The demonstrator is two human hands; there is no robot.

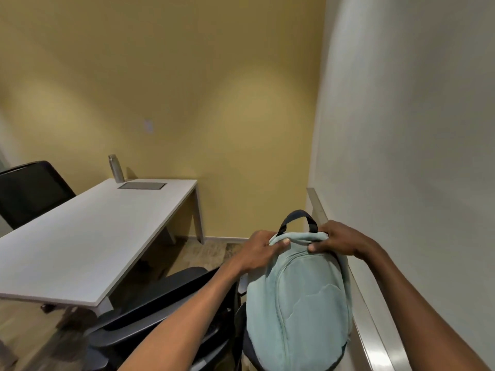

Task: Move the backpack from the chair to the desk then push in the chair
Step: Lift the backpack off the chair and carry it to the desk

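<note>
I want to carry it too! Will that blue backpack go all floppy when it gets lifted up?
Probably floppy: the backpack is soft cloth, bunched where the left hand and right hand pinch its top. It looks fairly flat, so likely light. The fuzzy-looking fabric shouldn't slip.

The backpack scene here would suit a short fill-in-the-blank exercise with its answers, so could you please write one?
1. Both hands grip the top of the pale green ____, the left hand and the right hand on either side of its dark handle.
2. A metal ____ stands at the far end of the white desk.
3. The chair below the left arm is ____ in colour.

Missing words: backpack; bottle; black
</note>
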